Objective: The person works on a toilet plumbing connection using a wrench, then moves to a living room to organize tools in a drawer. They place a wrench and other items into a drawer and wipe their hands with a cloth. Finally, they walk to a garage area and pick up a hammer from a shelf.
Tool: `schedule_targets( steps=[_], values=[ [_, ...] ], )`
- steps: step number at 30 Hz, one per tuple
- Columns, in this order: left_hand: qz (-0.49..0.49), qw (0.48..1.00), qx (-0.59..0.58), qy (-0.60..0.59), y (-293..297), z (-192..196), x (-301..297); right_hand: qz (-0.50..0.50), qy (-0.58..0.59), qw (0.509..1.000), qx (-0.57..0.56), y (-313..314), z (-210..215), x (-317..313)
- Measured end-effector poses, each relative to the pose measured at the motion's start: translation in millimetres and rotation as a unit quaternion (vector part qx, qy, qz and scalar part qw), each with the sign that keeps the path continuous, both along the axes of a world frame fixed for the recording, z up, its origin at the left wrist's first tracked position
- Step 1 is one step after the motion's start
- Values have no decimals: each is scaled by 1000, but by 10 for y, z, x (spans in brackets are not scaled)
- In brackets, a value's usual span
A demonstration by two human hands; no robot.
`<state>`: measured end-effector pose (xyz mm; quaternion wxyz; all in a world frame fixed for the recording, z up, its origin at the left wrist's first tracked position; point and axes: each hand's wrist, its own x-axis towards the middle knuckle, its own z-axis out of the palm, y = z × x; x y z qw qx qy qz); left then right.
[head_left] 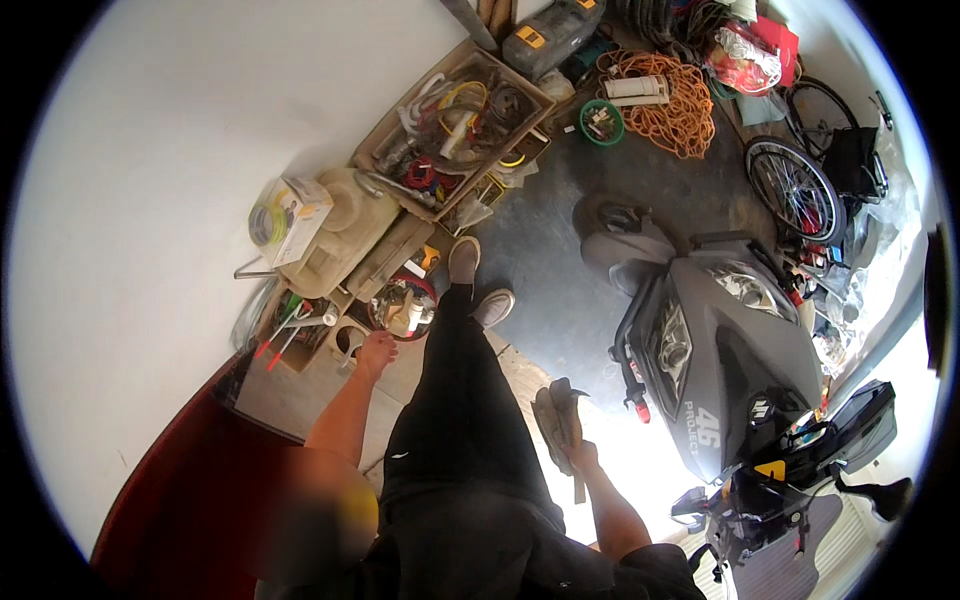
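My right hand [580,458] is closed around a worn grey-brown bundle, perhaps cloth or leather [553,418], with a narrow strip hanging below the fist. Its exact kind is unclear. My left hand [376,354] reaches out beside my leg with nothing visible in it, its fingers loosely apart. Just past those fingers stands a red-rimmed round bucket [432,296] with mixed hardware inside. Next to it is a beige container with a round opening [347,338]. A box of hand tools [297,352], some with red handles, lies left of that.
A large box of cables and fittings [375,160] stands ahead by the wall. Beyond are coiled orange rope [680,120], a green bowl [602,122] and a black tool case [550,38]. A grey scooter [700,330] fills the right, with a wheelchair [800,190] behind it.
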<state>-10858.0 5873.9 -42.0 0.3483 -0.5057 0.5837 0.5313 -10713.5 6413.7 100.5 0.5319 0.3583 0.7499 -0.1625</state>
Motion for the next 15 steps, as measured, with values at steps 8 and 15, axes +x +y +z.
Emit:
schedule_targets(
  steps=[8, 15],
  values=[
    [-3, 1000, 2, 22, -55, 29, 18, -26, -12, 999, -17, 61, -85, 146],
    [9, 1000, -3, 15, -60, 7, 38, 15, 3, 1000, -23, -46, 43, -79]
  ],
)
